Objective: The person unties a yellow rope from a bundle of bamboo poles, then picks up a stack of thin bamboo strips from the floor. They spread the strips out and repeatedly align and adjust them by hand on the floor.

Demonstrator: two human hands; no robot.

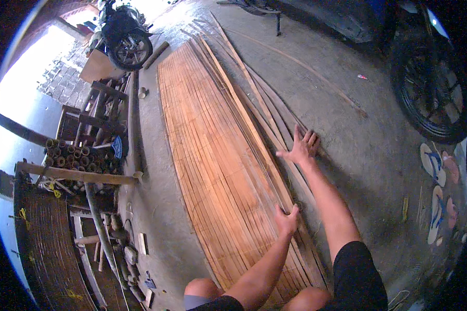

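A long mat of split bamboo [213,150] lies on the floor in front of my knees, its slats running away from me. Along its right edge rests a pale bamboo strip [248,115]. My left hand [287,222] grips this strip near its close end, thumb and fingers on either side. Farther forward and to the right, my right hand [303,149] has its fingers spread over loose strips [264,106] that fan out beside the mat. Whether its fingertips touch them I cannot tell.
A motorcycle [127,39] stands at the far left, and another vehicle's black wheel [430,88] at the right. Sandals [435,166] lie below that wheel. On the left are a wooden rack [83,173], stacked bamboo tubes [67,155] and a dark slatted panel [44,243].
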